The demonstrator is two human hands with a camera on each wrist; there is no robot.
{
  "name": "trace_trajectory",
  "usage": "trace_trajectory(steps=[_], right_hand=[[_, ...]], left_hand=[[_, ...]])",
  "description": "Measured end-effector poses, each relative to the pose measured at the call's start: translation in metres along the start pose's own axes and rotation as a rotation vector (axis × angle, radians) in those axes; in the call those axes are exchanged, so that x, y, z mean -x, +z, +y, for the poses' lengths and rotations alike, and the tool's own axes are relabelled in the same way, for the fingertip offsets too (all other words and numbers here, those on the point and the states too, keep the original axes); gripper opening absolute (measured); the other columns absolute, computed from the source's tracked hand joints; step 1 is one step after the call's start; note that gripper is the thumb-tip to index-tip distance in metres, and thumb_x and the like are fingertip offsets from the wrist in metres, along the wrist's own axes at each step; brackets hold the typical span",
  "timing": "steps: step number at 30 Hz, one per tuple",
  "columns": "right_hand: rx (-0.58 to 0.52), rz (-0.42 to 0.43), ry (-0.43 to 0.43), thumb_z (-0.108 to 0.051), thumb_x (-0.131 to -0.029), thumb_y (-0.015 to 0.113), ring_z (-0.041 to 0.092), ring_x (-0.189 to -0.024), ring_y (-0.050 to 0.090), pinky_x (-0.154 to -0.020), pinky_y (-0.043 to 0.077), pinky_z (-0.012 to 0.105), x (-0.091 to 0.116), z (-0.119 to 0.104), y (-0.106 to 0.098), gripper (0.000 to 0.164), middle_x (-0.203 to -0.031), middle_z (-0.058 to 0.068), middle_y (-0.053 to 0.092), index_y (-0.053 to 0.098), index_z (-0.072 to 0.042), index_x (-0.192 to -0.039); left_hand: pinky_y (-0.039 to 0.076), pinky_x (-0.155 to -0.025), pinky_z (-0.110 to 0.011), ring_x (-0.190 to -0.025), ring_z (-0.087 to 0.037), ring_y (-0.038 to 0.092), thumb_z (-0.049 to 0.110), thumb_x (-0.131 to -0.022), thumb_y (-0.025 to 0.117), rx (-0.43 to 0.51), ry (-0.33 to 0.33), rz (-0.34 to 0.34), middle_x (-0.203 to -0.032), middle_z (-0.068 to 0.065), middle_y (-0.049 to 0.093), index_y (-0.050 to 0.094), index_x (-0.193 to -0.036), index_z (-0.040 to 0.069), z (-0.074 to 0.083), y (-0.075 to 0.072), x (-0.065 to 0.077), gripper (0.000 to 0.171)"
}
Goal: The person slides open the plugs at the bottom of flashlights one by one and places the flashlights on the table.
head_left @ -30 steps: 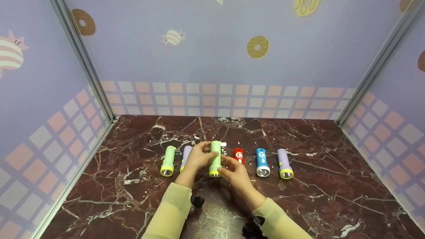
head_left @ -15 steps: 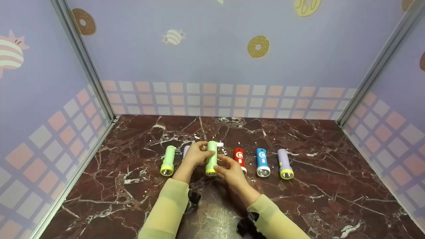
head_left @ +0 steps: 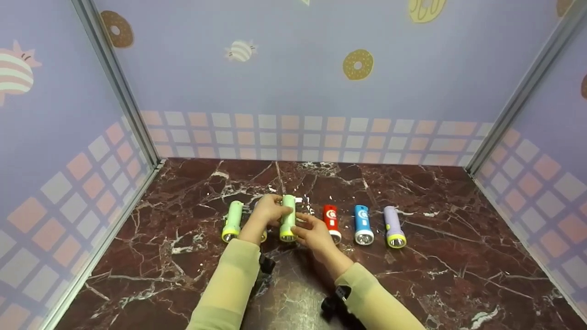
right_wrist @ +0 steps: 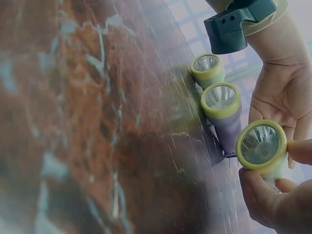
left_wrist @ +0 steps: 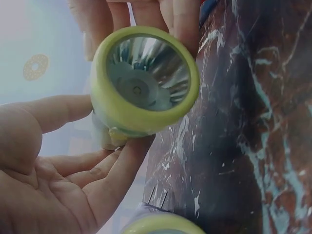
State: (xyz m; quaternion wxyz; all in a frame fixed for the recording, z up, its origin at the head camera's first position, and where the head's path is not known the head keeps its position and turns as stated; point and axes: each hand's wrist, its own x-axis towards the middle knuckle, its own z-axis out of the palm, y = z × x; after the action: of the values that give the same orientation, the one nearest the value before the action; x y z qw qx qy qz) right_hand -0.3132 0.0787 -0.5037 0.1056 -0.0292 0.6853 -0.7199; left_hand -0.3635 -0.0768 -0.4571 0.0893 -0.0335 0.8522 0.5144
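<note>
A pale green flashlight (head_left: 288, 220) with a yellow lens ring is between my two hands, lens end toward me. My left hand (head_left: 266, 214) holds its barrel from the left, thumb on one side and fingers on the other, as the left wrist view shows. From the right, my right hand (head_left: 317, 236) pinches it near the lens ring (right_wrist: 262, 148). Whether it touches the tabletop I cannot tell. Just left of it lies a purple flashlight (right_wrist: 227, 114), mostly covered by my left hand in the head view. To its right lies a red flashlight (head_left: 330, 218).
Another green flashlight (head_left: 234, 217) lies at the left end of the row. A blue flashlight (head_left: 362, 222) and a second purple flashlight (head_left: 392, 224) lie at the right. Patterned panels (head_left: 293, 91) enclose the dark marbled tabletop (head_left: 435, 275) at the back and sides.
Both hands have moved slightly left with the green flashlight. The red flashlight now shows more fully, while the purple one beside my left hand is more hidden.
</note>
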Motion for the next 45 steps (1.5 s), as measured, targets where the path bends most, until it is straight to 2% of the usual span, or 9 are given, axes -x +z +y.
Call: trace_trajectory(steps=[10,16,22,28,35,40,45], right_hand=[[0.022,-0.009,0.004,0.001,-0.096,0.062,0.019,-0.099,0.069,-0.087,0.062,0.032,-0.006,0.003,0.002,0.053,-0.135,0.034,0.060,0.048,0.009,-0.146],[0.064,-0.001,0.004,0.001,-0.095,0.063,0.019,-0.099,0.070,-0.087,0.062,0.033,-0.007,0.005,0.003,0.053,-0.135,0.033,0.061,0.049,0.010,-0.145],[0.100,-0.006,-0.018,0.002,-0.094,0.061,0.019,-0.100,0.068,-0.087,0.061,0.032,-0.007,0.006,0.004,0.052,-0.134,0.035,0.061,0.049,0.012,-0.144],[0.138,-0.012,-0.040,0.003,-0.094,0.061,0.017,-0.096,0.068,-0.083,0.060,0.028,-0.010,0.008,0.004,0.051,-0.131,0.035,0.063,0.050,0.014,-0.142],[0.171,-0.031,-0.037,0.002,-0.094,0.061,0.019,-0.099,0.069,-0.083,0.061,0.029,-0.008,0.005,0.005,0.052,-0.135,0.033,0.062,0.049,0.013,-0.144],[0.196,-0.027,-0.023,-0.001,-0.095,0.061,0.014,-0.092,0.067,-0.075,0.058,0.023,-0.007,0.003,0.005,0.052,-0.135,0.031,0.063,0.050,0.011,-0.144],[0.187,-0.038,-0.037,0.001,-0.094,0.060,0.013,-0.091,0.067,-0.077,0.059,0.024,-0.009,0.005,0.005,0.051,-0.133,0.031,0.064,0.051,0.012,-0.143]], left_hand=[[0.065,-0.081,-0.041,-0.109,-0.039,0.070,0.010,-0.092,0.074,-0.063,-0.055,-0.024,-0.136,-0.027,0.063,0.056,-0.141,-0.007,0.002,-0.002,-0.006,0.055],[0.065,-0.077,-0.039,-0.099,-0.035,0.074,0.012,-0.091,0.076,-0.120,-0.074,0.002,-0.127,-0.024,0.068,0.063,-0.132,-0.006,0.001,0.001,-0.007,0.047],[0.064,-0.065,-0.032,-0.077,-0.027,0.073,0.013,-0.089,0.078,-0.226,-0.049,0.030,-0.113,-0.022,0.073,0.068,-0.118,-0.007,0.000,0.004,-0.009,0.037],[0.064,-0.062,-0.033,-0.070,-0.026,0.073,0.014,-0.089,0.078,-0.276,-0.063,0.022,-0.108,-0.021,0.073,0.068,-0.114,-0.007,0.001,0.005,-0.012,0.034],[0.062,-0.057,-0.031,-0.057,-0.021,0.069,0.015,-0.088,0.078,-0.341,-0.073,0.021,-0.094,-0.018,0.074,0.069,-0.098,-0.005,0.002,0.006,-0.012,0.024],[0.062,-0.056,-0.032,-0.056,-0.023,0.070,0.013,-0.088,0.078,-0.347,-0.051,0.019,-0.092,-0.021,0.075,0.069,-0.095,-0.007,0.001,0.007,-0.013,0.023],[0.059,-0.053,-0.030,-0.058,-0.023,0.068,0.014,-0.088,0.079,-0.368,-0.024,0.033,-0.094,-0.020,0.074,0.069,-0.099,-0.008,0.001,0.009,-0.012,0.026]])
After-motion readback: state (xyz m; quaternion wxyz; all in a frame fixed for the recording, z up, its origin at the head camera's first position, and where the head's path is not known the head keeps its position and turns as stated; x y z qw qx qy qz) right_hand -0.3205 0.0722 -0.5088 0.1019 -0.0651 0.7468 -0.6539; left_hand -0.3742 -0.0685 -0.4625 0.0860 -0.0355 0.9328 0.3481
